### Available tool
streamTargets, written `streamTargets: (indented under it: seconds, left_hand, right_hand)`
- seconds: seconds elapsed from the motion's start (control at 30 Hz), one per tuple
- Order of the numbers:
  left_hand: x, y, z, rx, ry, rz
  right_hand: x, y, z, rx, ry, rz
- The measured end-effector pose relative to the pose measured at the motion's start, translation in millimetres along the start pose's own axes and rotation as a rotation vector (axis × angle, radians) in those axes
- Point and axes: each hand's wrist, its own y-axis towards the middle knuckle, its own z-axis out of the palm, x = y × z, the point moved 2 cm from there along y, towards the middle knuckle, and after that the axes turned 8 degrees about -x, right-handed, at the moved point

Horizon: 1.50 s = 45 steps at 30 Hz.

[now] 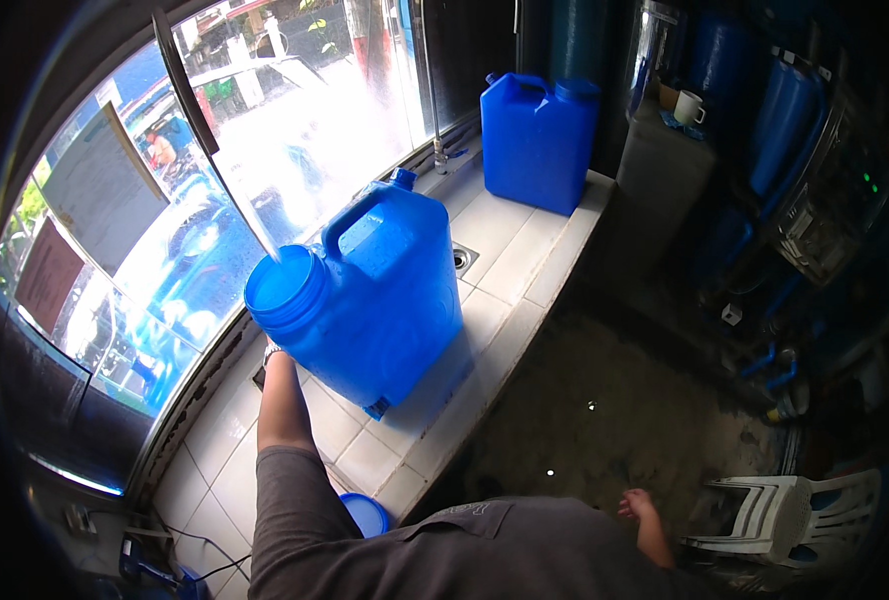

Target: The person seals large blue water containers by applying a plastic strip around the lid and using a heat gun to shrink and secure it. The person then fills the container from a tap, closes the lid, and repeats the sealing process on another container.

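Observation:
A large blue water jug [395,290] stands tilted on the white tiled counter. Its wide mouth [283,280] is uncovered and faces the window side, while a small blue cap closes the spout at its far top. My left arm reaches up beside the jug, and my left hand [273,350] is at the near side below the wide mouth; its fingers are hidden behind the jug. A pale streak runs down into the mouth; I cannot tell if it is water or a tube. My right hand [637,503] hangs low at my side, holding nothing, with fingers loosely apart.
Another blue jug [537,145] stands upright at the counter's far end. A drain [462,258] is set in the tiles. Near my body lies a round blue lid [365,514]. White plastic chairs [765,515] are at lower right; a white mug [690,107] sits on a ledge.

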Motion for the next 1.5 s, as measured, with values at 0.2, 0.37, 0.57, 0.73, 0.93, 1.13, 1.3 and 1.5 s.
streamTargets:
  seconds: [0.2,0.37,0.57,0.73,0.93,1.13,1.3,1.5]
  left_hand:
    - [-0.9,-8.5,3.6,-0.007,0.007,0.010]
    - [3.2,-13.7,8.4,-0.036,-0.008,0.050]
    - [4.6,-71.2,-19.3,-0.197,-0.143,0.166]
    - [-9.3,-194.9,-96.7,-0.167,-0.492,0.005]
    - [9.2,-305.7,-178.4,-0.178,-0.448,-0.327]
    - [21.3,-345.6,-184.4,-0.272,-0.481,-0.466]
    - [-0.4,-324.6,-159.8,-0.224,-0.609,-0.391]
    - [-11.0,-312.4,-153.4,-0.163,-0.641,-0.310]
  right_hand:
    - [74.5,-24.5,38.0,0.113,-0.032,-0.289]
    - [342.6,-116.5,96.6,0.423,0.038,-1.062]
    - [612.4,-302.4,172.1,0.358,-0.087,-1.723]
    - [728.4,-364.8,250.3,0.150,-0.433,-1.713]
    - [755.8,-372.8,278.1,-0.038,-0.831,-1.817]
    - [773.0,-381.4,300.9,-0.158,-1.233,-1.476]
    - [774.4,-370.6,301.8,-0.245,-1.044,-1.232]
    - [755.5,-367.7,287.8,-0.156,-0.784,-1.578]
